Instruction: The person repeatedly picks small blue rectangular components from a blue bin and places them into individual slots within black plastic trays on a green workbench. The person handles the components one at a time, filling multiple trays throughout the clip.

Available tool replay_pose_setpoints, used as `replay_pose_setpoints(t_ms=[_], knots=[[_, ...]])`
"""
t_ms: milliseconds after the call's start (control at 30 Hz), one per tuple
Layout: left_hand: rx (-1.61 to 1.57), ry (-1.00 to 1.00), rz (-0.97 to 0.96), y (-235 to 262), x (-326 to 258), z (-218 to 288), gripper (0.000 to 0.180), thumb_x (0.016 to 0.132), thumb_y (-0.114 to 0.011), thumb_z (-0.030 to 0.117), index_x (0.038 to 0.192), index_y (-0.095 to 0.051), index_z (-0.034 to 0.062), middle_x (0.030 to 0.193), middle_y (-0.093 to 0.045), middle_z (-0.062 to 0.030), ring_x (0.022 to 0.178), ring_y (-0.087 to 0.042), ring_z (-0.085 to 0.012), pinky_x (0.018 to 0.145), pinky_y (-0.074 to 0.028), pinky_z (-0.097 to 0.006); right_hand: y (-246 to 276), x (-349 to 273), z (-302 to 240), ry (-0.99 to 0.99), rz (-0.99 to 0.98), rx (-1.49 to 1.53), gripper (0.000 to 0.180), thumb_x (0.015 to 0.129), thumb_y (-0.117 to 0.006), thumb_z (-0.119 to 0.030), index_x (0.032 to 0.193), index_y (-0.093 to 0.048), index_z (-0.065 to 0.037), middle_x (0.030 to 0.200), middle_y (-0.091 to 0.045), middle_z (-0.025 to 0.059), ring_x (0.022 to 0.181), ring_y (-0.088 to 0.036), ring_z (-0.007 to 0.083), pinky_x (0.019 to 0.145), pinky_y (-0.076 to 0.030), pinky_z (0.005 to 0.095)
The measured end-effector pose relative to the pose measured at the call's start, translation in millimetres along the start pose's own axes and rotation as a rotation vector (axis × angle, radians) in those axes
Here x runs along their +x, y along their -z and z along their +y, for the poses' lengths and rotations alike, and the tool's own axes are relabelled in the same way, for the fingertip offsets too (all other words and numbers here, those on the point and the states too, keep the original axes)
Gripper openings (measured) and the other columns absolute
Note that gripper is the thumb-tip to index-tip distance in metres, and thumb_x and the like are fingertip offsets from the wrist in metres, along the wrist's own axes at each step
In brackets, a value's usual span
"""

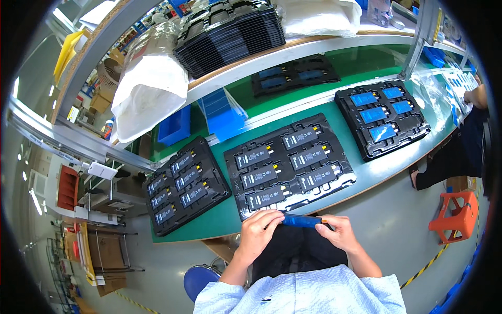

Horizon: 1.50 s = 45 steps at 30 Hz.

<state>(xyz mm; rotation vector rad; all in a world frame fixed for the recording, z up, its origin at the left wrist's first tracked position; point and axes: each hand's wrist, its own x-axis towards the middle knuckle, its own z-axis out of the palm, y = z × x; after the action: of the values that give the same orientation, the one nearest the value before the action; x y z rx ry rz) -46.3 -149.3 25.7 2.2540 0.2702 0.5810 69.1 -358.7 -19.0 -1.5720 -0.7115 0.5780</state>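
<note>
Just in front of the middle tray (339, 152), past its near edge, a blue pack (302, 221) is held level between two bare hands. The left hand (260, 230) grasps its left end, thumb and fingers pinched together; the right hand (339, 231) grips the other end, its thumb along the near side. Any print on this pack cannot be made out.

The middle tray carries six dark packs (308, 157), each bearing pale lettering and small symbols. Left of it, the left tray (217, 172) holds six similarly printed packs; right of it, the right tray (361, 146) shows five packs with blue faces uppermost.

The middle tray's near edge lies close to the bench's front edge, and the hands are by that edge. Narrow strips of green bench (201, 228) separate it from both neighbours.

Behind the middle tray runs a shelf (314, 44) with a stack of black trays (230, 46); to its rear left are blue sheets (222, 116) and a blue bin (174, 127). Far to its right, an orange stool (455, 217) stands on grey floor (389, 230), near another person's hand (476, 97) at the bench.
</note>
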Motion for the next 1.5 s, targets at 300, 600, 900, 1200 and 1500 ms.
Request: replay_pose_setpoints(t_ms=[300, 600, 900, 1200, 1500], knots=[[0.041, -0.155, 0.042, 3, -2, 4, 0.014, 0.074, -0.071, -0.002, 0.088, -0.069, -0.0010, 0.090, -0.070, -0.0129, 0.081, -0.068, -0.0254, 0.071, -0.054, -0.033, 5, 2, -18, 0.130, 0.003, -0.055, 0.018, 0.083, -0.068, -0.008, 0.095, -0.068, 0.005, 0.080, -0.067, 0.0123, 0.066, -0.062, 0.0192, 0.061, -0.048, 0.0286], [0.125, -0.301, 0.117, -1, -5, 1, 0.020, 0.070, -0.072, -0.005, 0.089, -0.068, -0.0016, 0.091, -0.069, -0.0136, 0.081, -0.067, -0.0268, 0.072, -0.054, -0.033, 3, 2, -22, 0.186, 0.047, -0.018, 0.012, 0.082, -0.066, -0.004, 0.090, -0.067, 0.005, 0.071, -0.063, 0.0083, 0.059, -0.055, 0.0133, 0.054, -0.043, 0.0265], [0.068, -0.159, 0.088, 2, 2, 13, 0.018, 0.072, -0.075, -0.003, 0.089, -0.069, -0.0022, 0.089, -0.070, -0.0136, 0.079, -0.068, -0.0246, 0.070, -0.054, -0.032, 4, 4, -20, 0.160, 0.066, -0.009, 0.011, 0.083, -0.067, -0.005, 0.090, -0.068, 0.004, 0.067, -0.060, 0.0047, 0.057, -0.053, 0.0105, 0.051, -0.041, 0.0252], [0.176, -0.314, 0.131, -5, -1, 5, 0.023, 0.072, -0.074, -0.002, 0.095, -0.069, -0.0016, 0.094, -0.069, -0.0122, 0.083, -0.068, -0.0247, 0.074, -0.054, -0.032, 2, 3, -13, 0.121, 0.087, 0.036, 0.012, 0.085, -0.066, -0.006, 0.093, -0.069, 0.002, 0.065, -0.058, 0.0027, 0.055, -0.051, 0.0080, 0.050, -0.040, 0.0243], [0.147, -0.212, 0.132, -8, 1, 8, 0.018, 0.073, -0.074, -0.003, 0.090, -0.070, -0.0013, 0.090, -0.070, -0.0127, 0.081, -0.068, -0.0255, 0.072, -0.054, -0.032, 3, 1, -12, 0.073, 0.068, 0.002, 0.015, 0.085, -0.068, -0.008, 0.095, -0.068, 0.004, 0.072, -0.063, 0.0066, 0.063, -0.056, 0.0102, 0.057, -0.044, 0.0253]])
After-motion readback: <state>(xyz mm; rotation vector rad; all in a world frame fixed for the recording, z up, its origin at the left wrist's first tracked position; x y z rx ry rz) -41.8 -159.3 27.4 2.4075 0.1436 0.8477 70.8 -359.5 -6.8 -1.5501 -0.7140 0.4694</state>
